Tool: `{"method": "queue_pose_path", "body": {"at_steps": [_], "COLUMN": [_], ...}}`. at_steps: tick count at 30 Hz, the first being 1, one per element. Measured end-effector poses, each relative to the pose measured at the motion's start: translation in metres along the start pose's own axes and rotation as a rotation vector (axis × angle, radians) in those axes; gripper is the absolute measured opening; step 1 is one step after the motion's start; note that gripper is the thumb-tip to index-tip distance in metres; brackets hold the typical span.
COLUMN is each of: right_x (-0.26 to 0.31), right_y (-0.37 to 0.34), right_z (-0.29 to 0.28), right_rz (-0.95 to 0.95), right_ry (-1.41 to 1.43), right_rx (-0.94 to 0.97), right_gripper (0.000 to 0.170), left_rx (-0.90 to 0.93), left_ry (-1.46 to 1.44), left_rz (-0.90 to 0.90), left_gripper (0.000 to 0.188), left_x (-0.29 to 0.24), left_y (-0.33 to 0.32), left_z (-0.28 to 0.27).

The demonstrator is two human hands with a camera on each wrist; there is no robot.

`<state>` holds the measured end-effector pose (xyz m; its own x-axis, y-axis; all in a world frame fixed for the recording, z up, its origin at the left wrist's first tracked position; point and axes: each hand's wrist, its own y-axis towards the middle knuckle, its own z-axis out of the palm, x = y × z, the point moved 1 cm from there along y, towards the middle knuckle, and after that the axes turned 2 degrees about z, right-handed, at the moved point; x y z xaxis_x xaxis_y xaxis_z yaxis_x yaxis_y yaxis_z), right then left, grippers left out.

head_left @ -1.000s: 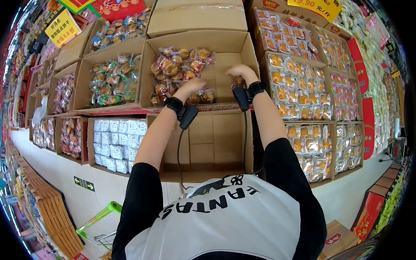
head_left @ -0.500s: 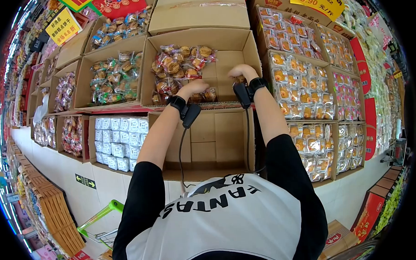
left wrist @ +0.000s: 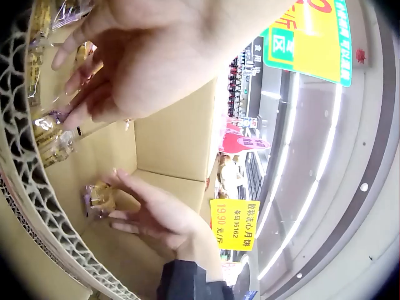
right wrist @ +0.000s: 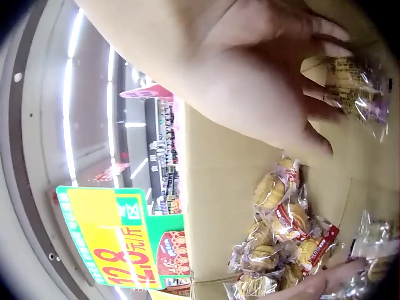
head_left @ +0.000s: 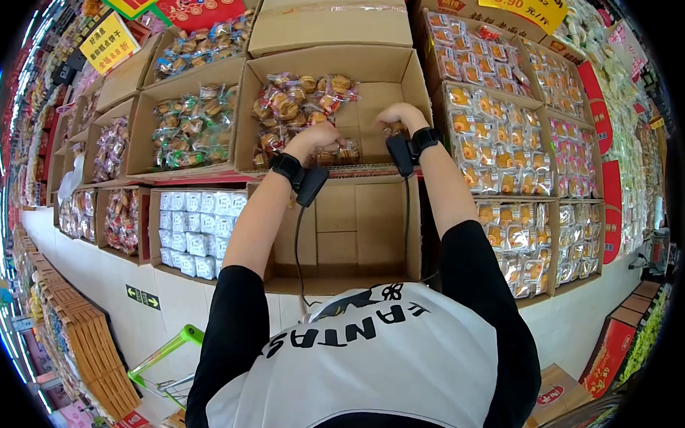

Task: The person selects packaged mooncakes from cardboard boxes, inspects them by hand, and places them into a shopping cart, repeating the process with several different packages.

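In the head view a cardboard box holds plastic-wrapped pastries, heaped on its left side. My left hand is over the box's front part, fingers loosely bent, close above a row of wrapped pastries. The left wrist view has this hand's fingertips right at a clear wrapper. My right hand is at the box's right side, with fingers and thumb about one wrapped pastry. That pack shows beyond the right fingers in the right wrist view, its wrapper crinkled.
Boxes of green-wrapped pastries and white packs stand to the left. Rows of packed cakes are on the right. A lower cardboard box stands nearest the body. A green-handled cart is at lower left.
My left hand has shifted slightly back, and its fingers bend more downward over the front packs. The right hand keeps its place at its pastry. The head view has shifted slightly.
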<state>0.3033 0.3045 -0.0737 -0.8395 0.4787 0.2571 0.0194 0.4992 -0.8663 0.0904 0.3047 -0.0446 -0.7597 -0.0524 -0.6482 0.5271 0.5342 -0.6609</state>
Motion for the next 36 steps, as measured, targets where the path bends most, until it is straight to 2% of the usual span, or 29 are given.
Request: {"method": "queue_pose_path", "body": {"at_steps": [2, 4, 5, 7, 8, 10, 14, 16, 17, 20, 22, 23, 25, 26, 28, 29, 31, 34, 36], "right_x": [0.002, 0.004, 0.005, 0.006, 0.004, 0.005, 0.004, 0.007, 0.01, 0.022, 0.029, 0.032, 0.043, 0.046, 0.052, 0.055, 0.062, 0.073, 0.078], "right_y": [-0.009, -0.023, -0.029, -0.043, -0.051, -0.078, -0.111, -0.132, -0.138, -0.166, -0.169, -0.174, -0.195, -0.204, -0.219, -0.224, -0.234, -0.253, -0.268], "right_z": [-0.001, -0.001, 0.0, 0.0, 0.002, 0.007, 0.023, 0.034, 0.04, 0.058, 0.067, 0.072, 0.079, 0.084, 0.093, 0.097, 0.108, 0.126, 0.14], "right_rz": [0.006, -0.09, -0.092, -0.178, -0.183, -0.412, -0.572, -0.738, -0.743, -0.944, -1.114, -1.122, -1.327, -1.332, -1.345, -1.349, -1.361, -1.374, -1.348], "right_ry": [0.063, 0.189, 0.188, 0.289, 0.287, 0.43, 0.542, 0.806, 0.8, 1.074, 1.219, 1.21, 1.359, 1.35, 1.42, 1.408, 1.419, 1.394, 1.377], "right_rx": [0.007, -0.105, -0.109, -0.284, -0.289, -0.321, -0.365, -0.395, -0.395, -0.413, -0.26, -0.257, 0.02, 0.028, 0.217, 0.227, 0.429, 0.54, 0.58], "right_gripper": [0.04, 0.039, 0.039, 0.04, 0.04, 0.036, 0.026, 0.021, 0.021, 0.018, 0.016, 0.016, 0.018, 0.018, 0.019, 0.019, 0.021, 0.018, 0.021], "left_rx": [-0.009, -0.155, -0.159, -0.144, -0.149, -0.162, -0.243, -0.315, -0.321, -0.422, -0.582, -0.602, -0.676, -0.741, -0.832, -0.91, -0.968, -1.059, -1.267], "left_ry": [-0.009, 0.075, 0.076, -0.189, -0.187, -0.392, -0.452, -0.529, -0.53, -0.585, -0.582, -0.581, -0.597, -0.613, -0.607, -0.598, -0.606, -0.612, -0.358], "left_rz": [0.01, 0.075, 0.078, 0.319, 0.323, 0.301, 0.405, 0.522, 0.525, 0.63, 0.771, 0.784, 0.841, 0.894, 0.915, 0.932, 0.949, 0.977, 1.026], "left_gripper": [0.027, 0.026, 0.026, 0.025, 0.025, 0.025, 0.026, 0.028, 0.028, 0.029, 0.026, 0.027, 0.028, 0.029, 0.03, 0.031, 0.031, 0.031, 0.031], "left_x": [-0.002, -0.013, -0.013, -0.013, -0.014, -0.018, -0.018, -0.017, -0.019, -0.033, -0.043, -0.048, -0.052, -0.053, -0.051, -0.05, -0.051, -0.047, -0.047], "left_y": [-0.004, -0.02, -0.026, -0.04, -0.047, -0.064, -0.104, -0.13, -0.144, -0.192, -0.223, -0.239, -0.267, -0.279, -0.299, -0.308, -0.326, -0.346, -0.356], "left_z": [-0.002, -0.001, -0.002, -0.006, -0.007, -0.01, -0.009, -0.006, -0.003, 0.006, 0.008, 0.01, 0.017, 0.021, 0.029, 0.033, 0.044, 0.061, 0.074]}}
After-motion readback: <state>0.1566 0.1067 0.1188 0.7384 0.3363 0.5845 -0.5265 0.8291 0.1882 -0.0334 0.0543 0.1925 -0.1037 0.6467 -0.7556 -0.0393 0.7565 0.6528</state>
